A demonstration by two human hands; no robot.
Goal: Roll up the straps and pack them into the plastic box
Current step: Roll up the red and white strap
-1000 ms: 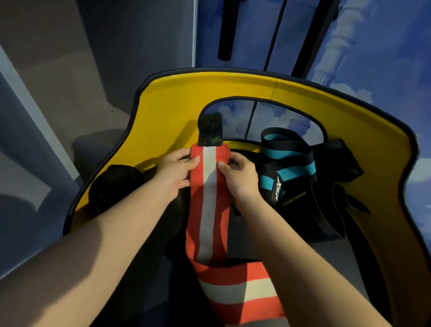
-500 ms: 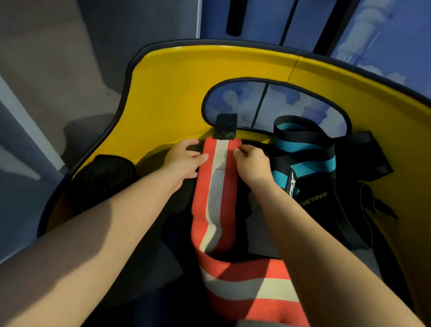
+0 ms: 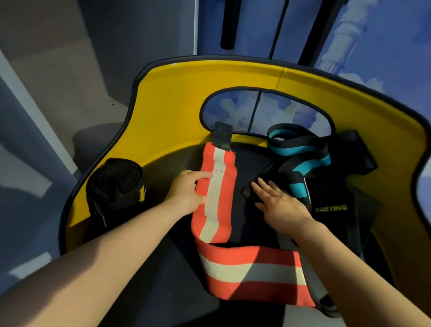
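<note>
An orange strap (image 3: pixel 212 218) with a cream middle stripe lies flat on the dark seat, bending to the right near me; a dark fastening tab (image 3: pixel 222 136) caps its far end. My left hand (image 3: pixel 187 191) rests on the strap's left edge with fingers straight. My right hand (image 3: pixel 279 203) lies flat, fingers spread, on dark fabric just right of the strap. A black and teal strap (image 3: pixel 298 158) lies loose beyond my right hand. A rolled black strap (image 3: pixel 115 186) sits at the left. No plastic box is in view.
A yellow seat shell (image 3: pixel 179 98) with a black rim curves round the back and sides. Black fabric with the yellow-green word XUEYING (image 3: pixel 330 207) lies at the right. Dark poles (image 3: pixel 231 11) stand behind the seat, before a sky-painted wall.
Both hands let go of the strap's far end and drew back toward me. The left now rests on the strap's edge; the right moved rightward onto the dark fabric.
</note>
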